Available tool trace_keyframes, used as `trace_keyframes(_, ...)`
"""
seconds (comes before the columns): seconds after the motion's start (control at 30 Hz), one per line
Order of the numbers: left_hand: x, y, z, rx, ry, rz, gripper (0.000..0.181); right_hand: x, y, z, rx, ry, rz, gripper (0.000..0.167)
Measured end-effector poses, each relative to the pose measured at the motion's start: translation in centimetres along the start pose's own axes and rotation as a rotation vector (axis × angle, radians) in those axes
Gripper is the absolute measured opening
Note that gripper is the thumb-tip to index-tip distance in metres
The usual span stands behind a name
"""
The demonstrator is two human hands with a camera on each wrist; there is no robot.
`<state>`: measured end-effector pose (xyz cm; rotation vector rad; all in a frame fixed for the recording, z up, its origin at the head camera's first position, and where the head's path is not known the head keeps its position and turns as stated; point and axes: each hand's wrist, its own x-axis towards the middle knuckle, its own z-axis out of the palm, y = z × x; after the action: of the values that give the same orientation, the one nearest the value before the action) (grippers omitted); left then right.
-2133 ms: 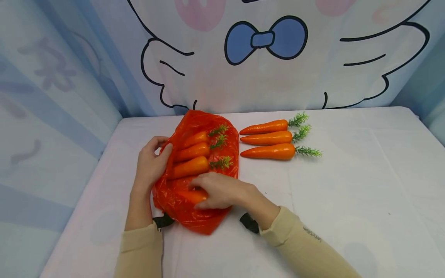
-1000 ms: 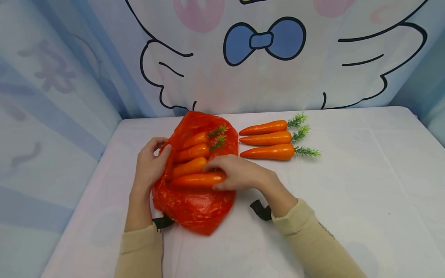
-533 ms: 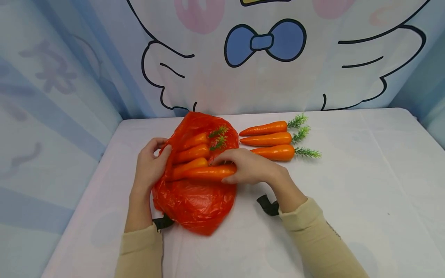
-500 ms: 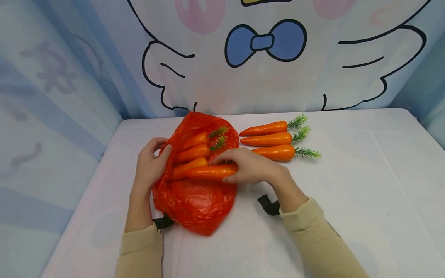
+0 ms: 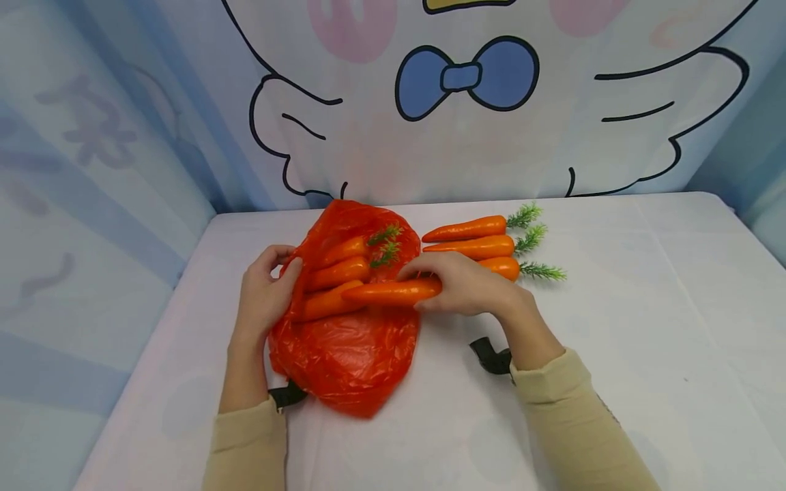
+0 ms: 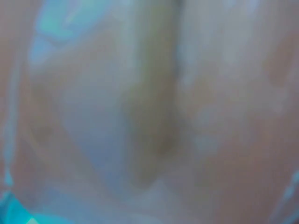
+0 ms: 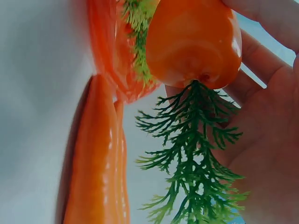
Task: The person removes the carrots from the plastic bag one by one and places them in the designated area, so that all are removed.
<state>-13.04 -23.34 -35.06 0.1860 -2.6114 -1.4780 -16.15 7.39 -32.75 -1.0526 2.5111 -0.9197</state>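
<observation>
In the head view my left hand (image 5: 267, 293) pinches the left edge of a red plastic bag (image 5: 350, 368), which lies flat on the table. Three orange carrots (image 5: 338, 274) with green tops are in the bag. My right hand (image 5: 463, 285) holds another carrot (image 5: 393, 293) by its thick end, its tip pointing left over the bag's mouth. The right wrist view shows that held carrot (image 7: 191, 42) against the fingers, with its green leafy top (image 7: 194, 158) hanging free below the palm. The left wrist view is too blurred to make anything out.
Three more carrots (image 5: 469, 247) lie side by side right of the bag, the nearest partly hidden behind my right hand. A white cloth covers the table (image 5: 645, 327). A printed curtain (image 5: 467, 150) stands along the back edge.
My right hand has drawn the carrot out of the lower part of the bag, moving right and toward the back. My left hand has kept its hold on the bag's edge.
</observation>
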Motion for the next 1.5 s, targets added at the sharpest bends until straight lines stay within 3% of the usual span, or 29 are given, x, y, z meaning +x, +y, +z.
trace_keyframes(0.67,0.0,-0.1,0.0,0.011,0.000,0.014,0.032,-3.3,3.4,-1.1,-0.037,0.088,0.048,0.036)
trace_keyframes(0.97,0.0,0.0,0.0,0.003,-0.007,0.008,0.032,-5.1,4.5,-1.9,-0.076,0.078,0.096,0.038)
trace_keyframes(1.5,0.1,-0.3,0.1,0.015,0.012,0.028,0.031,-7.1,5.6,-2.4,-0.122,0.094,0.108,0.039)
